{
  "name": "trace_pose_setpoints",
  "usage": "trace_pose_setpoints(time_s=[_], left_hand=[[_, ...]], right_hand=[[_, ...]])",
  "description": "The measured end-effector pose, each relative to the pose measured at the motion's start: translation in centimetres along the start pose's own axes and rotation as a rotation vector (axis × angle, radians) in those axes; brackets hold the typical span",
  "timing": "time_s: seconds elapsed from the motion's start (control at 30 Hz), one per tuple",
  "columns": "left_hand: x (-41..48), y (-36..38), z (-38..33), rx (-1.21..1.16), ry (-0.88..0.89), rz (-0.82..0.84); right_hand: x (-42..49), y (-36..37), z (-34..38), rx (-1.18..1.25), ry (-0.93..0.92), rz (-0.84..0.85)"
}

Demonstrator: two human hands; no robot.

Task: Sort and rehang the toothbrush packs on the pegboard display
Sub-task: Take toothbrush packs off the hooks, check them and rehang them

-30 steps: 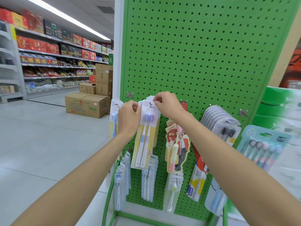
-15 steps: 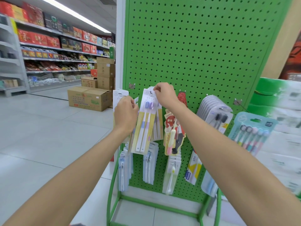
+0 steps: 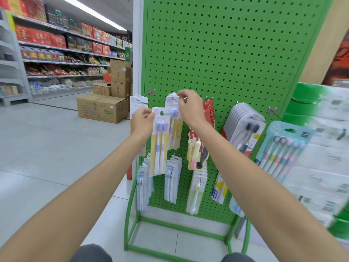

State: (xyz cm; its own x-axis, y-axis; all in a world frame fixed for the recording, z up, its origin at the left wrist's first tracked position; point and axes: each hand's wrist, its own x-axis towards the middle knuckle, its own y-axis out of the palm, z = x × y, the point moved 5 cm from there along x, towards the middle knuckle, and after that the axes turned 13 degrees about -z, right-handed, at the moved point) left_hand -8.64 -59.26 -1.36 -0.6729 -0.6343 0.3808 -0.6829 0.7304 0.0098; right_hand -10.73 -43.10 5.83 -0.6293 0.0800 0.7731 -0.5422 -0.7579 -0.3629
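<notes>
A green pegboard (image 3: 226, 53) on a green frame carries several hooks of toothbrush packs. My left hand (image 3: 141, 121) pinches the top left corner of a yellow-and-white twin toothbrush pack (image 3: 159, 142), held free of the hook and in front of the board. My right hand (image 3: 190, 108) pinches the top of the matching packs (image 3: 174, 129) that hang on a hook just behind. To the right hang red packs (image 3: 208, 112), a stack of black-brush packs (image 3: 243, 127) and a teal multi-brush pack (image 3: 283, 150).
White packs (image 3: 137, 103) hang at the board's left edge, more packs (image 3: 172, 178) on the lower hooks. Cardboard boxes (image 3: 102, 108) stand on the tiled aisle floor at left. Stocked shelves (image 3: 56, 53) run along the far left. Green-and-white stacked goods (image 3: 321, 140) crowd the right.
My left hand has pulled the front twin pack down and to the left, off the hook. My right hand stays at the hook on the remaining packs. The camera has moved back a little.
</notes>
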Motion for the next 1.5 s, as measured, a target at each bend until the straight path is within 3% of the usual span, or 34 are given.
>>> trace_pose_setpoints(time_s=[0.1,0.27,0.37,0.6,1.17,1.33,1.5], left_hand=[[-0.5,0.5,0.8,-0.114,-0.12,0.078],[-2.4,1.4,0.6,-0.233,-0.159,0.224],[-3.4,1.8,0.9,-0.259,-0.189,0.28],[-4.3,2.3,3.0,-0.254,-0.283,0.249],[-4.1,2.3,2.1,-0.297,-0.267,0.176],[-4.0,2.3,1.4,-0.314,-0.259,0.169],[-2.3,1.8,-1.1,-0.364,-0.232,0.124]], right_hand=[[-3.0,0.3,-0.1,0.089,0.017,0.052],[-5.8,1.0,-1.9,0.237,0.251,0.147],[-6.4,1.3,-2.8,0.284,0.3,0.141],[-8.0,1.7,-4.7,0.346,0.359,0.203],[-11.7,1.7,-6.7,0.751,0.631,0.372],[-12.1,1.2,-6.4,0.753,0.634,0.413],[-14.7,1.6,-6.7,0.566,0.632,0.64]])
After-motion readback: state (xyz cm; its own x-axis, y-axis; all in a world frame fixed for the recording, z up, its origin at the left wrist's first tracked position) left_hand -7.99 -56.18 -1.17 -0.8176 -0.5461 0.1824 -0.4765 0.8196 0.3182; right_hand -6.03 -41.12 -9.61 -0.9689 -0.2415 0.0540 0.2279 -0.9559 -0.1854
